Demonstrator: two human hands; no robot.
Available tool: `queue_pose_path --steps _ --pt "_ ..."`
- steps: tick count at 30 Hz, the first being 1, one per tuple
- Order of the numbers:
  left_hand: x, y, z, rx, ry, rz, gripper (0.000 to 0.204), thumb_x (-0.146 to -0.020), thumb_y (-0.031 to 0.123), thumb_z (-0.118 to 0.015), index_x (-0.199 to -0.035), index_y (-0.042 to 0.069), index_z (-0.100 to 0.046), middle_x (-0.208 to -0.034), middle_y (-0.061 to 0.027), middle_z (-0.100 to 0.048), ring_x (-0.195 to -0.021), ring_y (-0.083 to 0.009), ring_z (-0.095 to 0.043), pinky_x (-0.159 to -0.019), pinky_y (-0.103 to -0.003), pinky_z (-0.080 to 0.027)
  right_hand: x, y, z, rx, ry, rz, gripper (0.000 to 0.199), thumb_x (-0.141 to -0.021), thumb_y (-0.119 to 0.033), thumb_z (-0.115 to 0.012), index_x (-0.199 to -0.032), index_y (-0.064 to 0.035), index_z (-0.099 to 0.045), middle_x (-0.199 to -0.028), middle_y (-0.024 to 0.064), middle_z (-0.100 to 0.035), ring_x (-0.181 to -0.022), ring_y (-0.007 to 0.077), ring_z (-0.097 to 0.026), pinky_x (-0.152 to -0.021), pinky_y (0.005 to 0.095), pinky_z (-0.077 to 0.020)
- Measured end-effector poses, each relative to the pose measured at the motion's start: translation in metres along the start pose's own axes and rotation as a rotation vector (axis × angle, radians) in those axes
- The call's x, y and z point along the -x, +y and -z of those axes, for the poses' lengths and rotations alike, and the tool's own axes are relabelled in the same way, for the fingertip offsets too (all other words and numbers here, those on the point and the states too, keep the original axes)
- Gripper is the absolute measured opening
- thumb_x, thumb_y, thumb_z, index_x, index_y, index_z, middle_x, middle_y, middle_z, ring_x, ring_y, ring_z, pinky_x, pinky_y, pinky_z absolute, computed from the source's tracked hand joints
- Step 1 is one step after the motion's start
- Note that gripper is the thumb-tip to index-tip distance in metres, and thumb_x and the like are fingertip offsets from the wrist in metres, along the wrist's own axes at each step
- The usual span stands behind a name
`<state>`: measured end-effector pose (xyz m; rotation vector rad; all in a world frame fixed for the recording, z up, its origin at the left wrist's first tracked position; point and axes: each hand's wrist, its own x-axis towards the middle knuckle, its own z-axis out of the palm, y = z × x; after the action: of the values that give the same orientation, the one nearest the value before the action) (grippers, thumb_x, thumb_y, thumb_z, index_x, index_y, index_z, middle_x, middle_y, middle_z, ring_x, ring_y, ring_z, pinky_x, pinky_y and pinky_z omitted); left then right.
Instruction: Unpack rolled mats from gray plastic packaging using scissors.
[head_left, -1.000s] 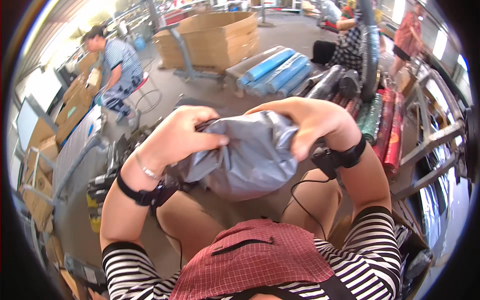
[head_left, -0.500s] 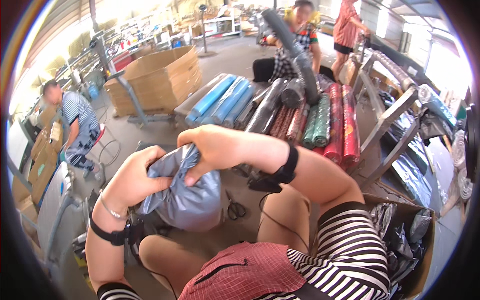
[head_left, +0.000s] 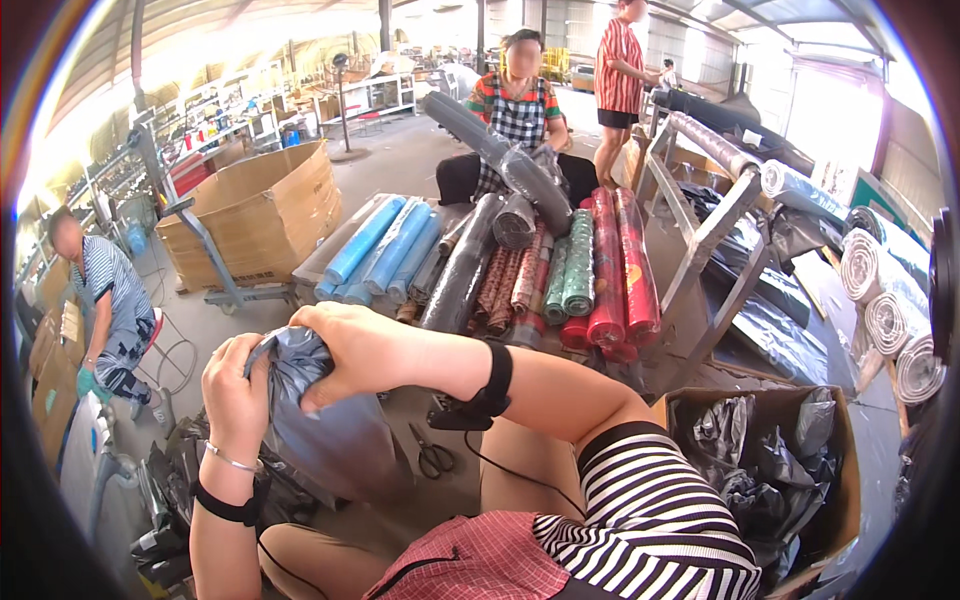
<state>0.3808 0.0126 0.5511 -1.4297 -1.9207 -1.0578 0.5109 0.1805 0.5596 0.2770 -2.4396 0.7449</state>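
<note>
Status: we have the filled grey plastic bag (head_left: 335, 440) in the lower left of the frame, held up in the air over our lap, not resting on anything. Both hands are closed on its gathered neck: left hand (head_left: 235, 385) fisted around the bunched top, right hand (head_left: 355, 350) clamped over it from the right, fingers curled down on the plastic.

Progress, as we judge it: bag looks filled and the mouth is gathered, so the bulk of the job is done. Neck is bunched but we see no knot or tie, so the closing looks unfinished. Can't tell whether the neck is twisted; our hands cover it.

Around us:
- black-handled scissors (head_left: 432, 458) on the floor just right of the bag, below our right forearm.
- open cardboard box of crumpled grey plastic bags (head_left: 770, 460) at lower right.
- stack of wrapped rolls in blue, dark grey, patterned, green and red (head_left: 500, 265) in the centre, well apart from us.
- large brown cardboard crate (head_left: 260, 215) at upper left.
- seated person in checked apron (head_left: 520, 110) top centre handling a dark roll; another person crouched at far left (head_left: 105, 300).

Obstructions: nothing between our hands and the bag. The cable from the black wrist strap (head_left: 495, 375) hangs near the bag; minor snag risk.
</note>
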Motion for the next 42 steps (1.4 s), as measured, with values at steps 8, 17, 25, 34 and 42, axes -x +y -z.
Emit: queue_pose_path --steps 8,17,25,34,42 --pt "-0.008 0.005 0.030 0.158 -0.380 -0.097 0.058 -0.068 0.013 -0.079 -0.120 -0.003 -0.057 -0.106 -0.0167 -0.062 -0.102 -0.0349 -0.057 -0.092 -0.040 -0.044 0.000 0.019 -0.012 0.014 0.161 -0.083 0.064 -0.063 -0.022 -0.087 -0.113 0.0019 -0.054 -0.103 0.0217 -0.063 -0.102 0.0381 -0.061 -0.087 0.0410 -0.0494" --pt "0.024 -0.010 -0.011 -0.244 0.020 -0.196 0.046 -0.068 0.001 -0.070 -0.113 0.004 -0.059 -0.098 -0.0153 -0.061 -0.096 -0.0355 -0.059 -0.082 -0.043 -0.047 0.005 0.003 -0.041 0.313 0.367 -0.033 0.042 -0.072 -0.008 -0.071 -0.110 -0.0048 -0.054 -0.099 0.0185 -0.060 -0.096 0.0380 -0.060 -0.081 0.0451 -0.0509" --pt "0.065 -0.012 -0.036 -0.206 0.040 -0.202 0.062 -0.068 0.007 -0.065 -0.130 0.010 -0.059 -0.078 -0.0056 -0.053 -0.078 -0.0240 -0.057 -0.070 -0.036 -0.047 0.018 -0.005 -0.024 0.254 0.075 -0.044 0.081 -0.066 -0.013 -0.082 -0.138 -0.0064 -0.045 -0.118 0.0203 -0.051 -0.102 0.0384 -0.059 -0.088 0.0407 -0.0510" --pt "0.158 -0.021 -0.128 -0.113 -0.476 -0.350 0.044 -0.085 0.012 -0.054 -0.128 0.021 -0.058 -0.079 -0.0003 -0.057 -0.083 -0.0205 -0.060 -0.079 -0.035 -0.045 -0.049 0.049 -0.029 0.273 0.068 0.066 0.073 -0.074 -0.042 -0.078 -0.133 -0.0078 -0.052 -0.125 0.0215 -0.055 -0.111 0.0333 -0.058 -0.093 0.0404 -0.0474" --pt "0.320 -0.087 -0.196 -0.113 -1.781 0.261 0.030 -0.068 0.015 -0.078 -0.098 0.012 -0.076 -0.096 -0.0100 -0.073 -0.090 -0.0276 -0.070 -0.078 -0.044 -0.053 -0.064 0.146 -0.025 0.099 0.119 -0.251 0.065 -0.069 -0.029 -0.080 -0.126 -0.0082 -0.055 -0.101 0.0169 -0.067 -0.095 0.0279 -0.065 -0.085 0.0367 -0.0498"
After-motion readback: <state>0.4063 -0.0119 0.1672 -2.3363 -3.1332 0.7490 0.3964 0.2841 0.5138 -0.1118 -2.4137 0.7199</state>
